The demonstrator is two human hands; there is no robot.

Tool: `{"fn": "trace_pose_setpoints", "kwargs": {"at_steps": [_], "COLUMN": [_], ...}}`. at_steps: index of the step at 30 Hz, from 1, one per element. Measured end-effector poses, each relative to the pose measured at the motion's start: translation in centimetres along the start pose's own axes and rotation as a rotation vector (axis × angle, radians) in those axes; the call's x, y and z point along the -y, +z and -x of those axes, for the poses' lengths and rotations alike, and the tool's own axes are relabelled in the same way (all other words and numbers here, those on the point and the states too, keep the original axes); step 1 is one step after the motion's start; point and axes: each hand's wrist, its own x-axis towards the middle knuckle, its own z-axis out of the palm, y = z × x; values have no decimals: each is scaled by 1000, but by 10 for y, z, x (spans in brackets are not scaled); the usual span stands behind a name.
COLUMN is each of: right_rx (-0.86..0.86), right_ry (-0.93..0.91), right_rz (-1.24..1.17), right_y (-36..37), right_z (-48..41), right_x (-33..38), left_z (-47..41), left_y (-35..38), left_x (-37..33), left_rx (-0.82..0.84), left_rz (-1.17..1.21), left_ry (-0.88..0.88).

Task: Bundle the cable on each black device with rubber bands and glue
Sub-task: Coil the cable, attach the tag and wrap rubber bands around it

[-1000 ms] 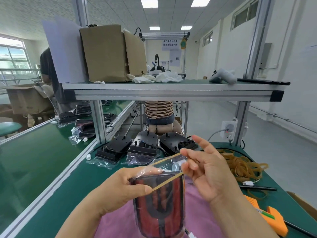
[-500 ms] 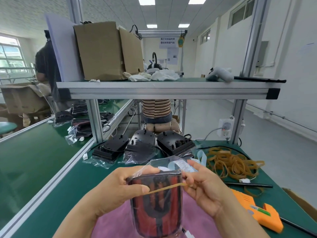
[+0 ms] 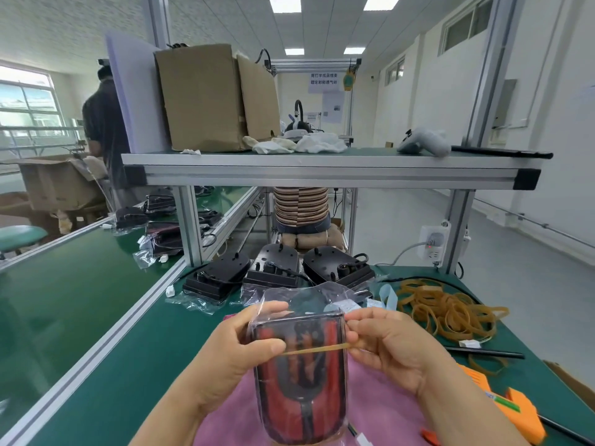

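A black and red device (image 3: 301, 391) in a clear plastic bag stands upright over a pink cloth (image 3: 380, 410). My left hand (image 3: 238, 355) grips its left side, thumb across the front. My right hand (image 3: 386, 349) pinches a tan rubber band (image 3: 317, 349) stretched across the device's front. Three black devices (image 3: 273, 272) with loose cables lie further back on the green table (image 3: 122, 365). A heap of rubber bands (image 3: 450, 309) lies to the right.
An orange glue gun (image 3: 512, 410) lies at the right edge, a black stick (image 3: 483, 352) beyond it. An aluminium shelf (image 3: 322, 175) carries a cardboard box (image 3: 206, 98), rags and a grey tool. A power socket (image 3: 433, 241) hangs on the right post. People work further back.
My right hand came down and in, drawing the rubber band from a slant above the bag to a level line across the device's front. The left hand kept its grip.
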Motion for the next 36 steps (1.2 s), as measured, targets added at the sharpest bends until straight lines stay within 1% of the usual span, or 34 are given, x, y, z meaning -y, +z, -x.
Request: {"fn": "trace_pose_setpoints", "kwargs": {"at_steps": [1, 3, 6, 9, 16, 19, 20, 23, 24, 25, 26, 29, 32, 36], "right_rx": [-9, -38, -78, -73, 104, 149, 145, 57, 38, 33, 50, 186, 225, 271], "right_ry": [-9, -28, -64, -94, 47, 48, 23, -111, -136, -154, -168, -183, -201, -296], "right_rz": [51, 154, 307, 411, 274, 320, 415, 885, 964, 989, 979, 855, 791, 646], "right_y": [-1, -4, -6, -9, -26, -29, -29, -33, -36, -38, -39, -29, -10, 1], "right_z": [0, 1, 2, 2, 6, 6, 7, 9, 9, 10, 10, 6, 0, -2], "right_x": [1, 5, 9, 13, 23, 26, 26, 28, 28, 28, 27, 21, 14, 5], "left_z": [-1, -4, -7, -9, -8, -8, -8, -8, -8, -7, -7, -8, -9, -5], "left_y": [3, 6, 10, 14, 13, 15, 15, 13, 11, 10, 10, 11, 10, 3], "left_x": [3, 5, 3, -1, -5, -7, -8, -6, -5, -5, -4, -4, -3, -7], "left_rx": [-19, -42, -40, -38, -45, -34, -37, -60, -63, -64, -64, -50, -47, 3], "left_rz": [50, 77, 60, 17, -51, -65, -74, -87, -83, -79, -76, -68, -79, -128], "left_ry": [-1, 4, 17, 39, 41, 37, 36, 40, 44, 48, 51, 52, 63, 93]}}
